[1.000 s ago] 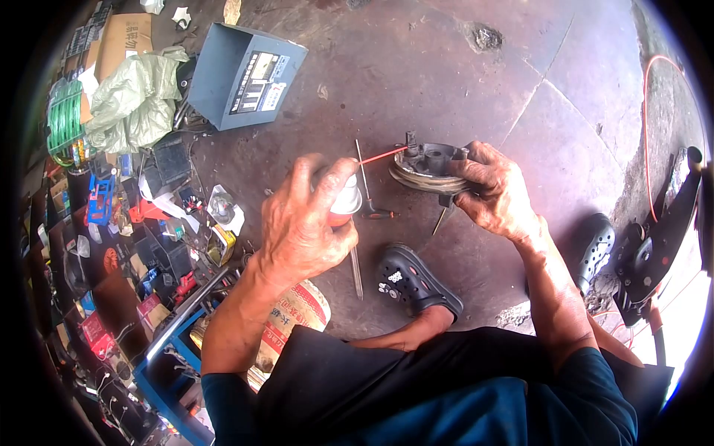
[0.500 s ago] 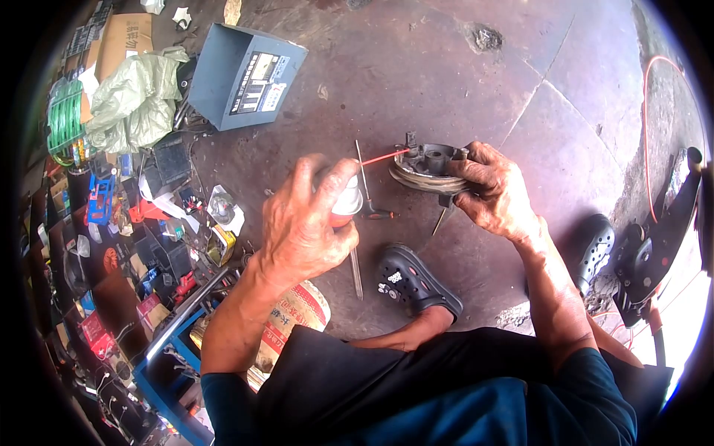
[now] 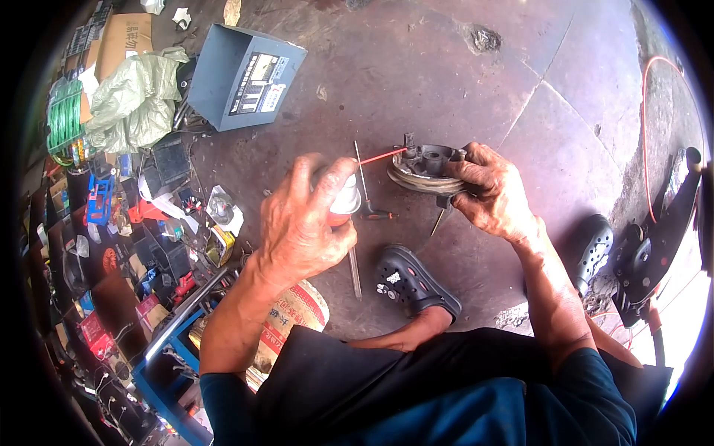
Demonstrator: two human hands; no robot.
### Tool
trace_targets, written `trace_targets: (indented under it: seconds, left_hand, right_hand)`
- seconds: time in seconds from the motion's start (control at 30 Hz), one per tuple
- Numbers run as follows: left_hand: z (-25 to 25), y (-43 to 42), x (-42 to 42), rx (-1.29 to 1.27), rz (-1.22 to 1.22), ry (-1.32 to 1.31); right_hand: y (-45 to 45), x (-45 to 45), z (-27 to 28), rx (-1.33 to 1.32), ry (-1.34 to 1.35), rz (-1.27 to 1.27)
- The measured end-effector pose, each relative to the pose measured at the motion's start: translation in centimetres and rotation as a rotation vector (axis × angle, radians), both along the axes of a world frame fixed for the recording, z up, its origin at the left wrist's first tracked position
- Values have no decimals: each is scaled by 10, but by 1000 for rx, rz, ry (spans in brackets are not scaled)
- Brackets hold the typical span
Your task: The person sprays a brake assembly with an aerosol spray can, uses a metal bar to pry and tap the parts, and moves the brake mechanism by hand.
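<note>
My left hand (image 3: 305,215) is wrapped round a spray can (image 3: 346,202), with the index finger over its top. A thin red straw (image 3: 384,157) runs from the can's nozzle to a post on a round, greasy drum brake plate (image 3: 425,175). Gripping the right edge of that plate is my right hand (image 3: 491,189), thumb below and fingers above. The plate is held roughly level above the floor, and a short lever hangs beneath it. Below and between the hands lie a screwdriver (image 3: 377,215) and a flat metal bar (image 3: 355,273).
A grey-blue metal box (image 3: 249,78) stands on the floor ahead. Tools, boxes and parts crowd the left side, with a blue metal frame (image 3: 165,372) close by. My black clog (image 3: 416,279) is below the hands. A red hose (image 3: 647,134) runs along the right.
Both hands keep their holds and have barely shifted. The brake plate and straw sit very slightly further left, with the straw's tip still at the post.
</note>
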State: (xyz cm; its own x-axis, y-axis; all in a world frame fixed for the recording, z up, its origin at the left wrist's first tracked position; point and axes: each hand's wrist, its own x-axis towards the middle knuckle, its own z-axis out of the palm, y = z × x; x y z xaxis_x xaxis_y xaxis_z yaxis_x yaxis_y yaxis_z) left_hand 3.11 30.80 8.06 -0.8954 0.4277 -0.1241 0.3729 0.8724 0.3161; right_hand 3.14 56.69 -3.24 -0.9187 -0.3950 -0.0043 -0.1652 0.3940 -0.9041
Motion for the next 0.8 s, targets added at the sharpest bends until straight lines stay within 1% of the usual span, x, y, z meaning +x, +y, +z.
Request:
trace_targets:
  seconds: [0.07, 0.27, 0.37, 0.47, 0.8]
  left_hand:
    - [0, 0, 0, -1, -2, 1]
    - [1, 1, 0, -7, -1, -1]
    - [1, 0, 0, -14, 2, -5]
    - [1, 1, -1, -18, 2, -7]
    - [2, 2, -2, -24, -1, -8]
  right_hand:
    - [0, 0, 1, 34, -7, 8]
    - [1, -1, 2, 38, -16, 12]
    - [-1, 0, 0, -2, 33, -5]
    - [0, 0, 0, 31, 11, 7]
    - [0, -1, 2, 22, 11, 4]
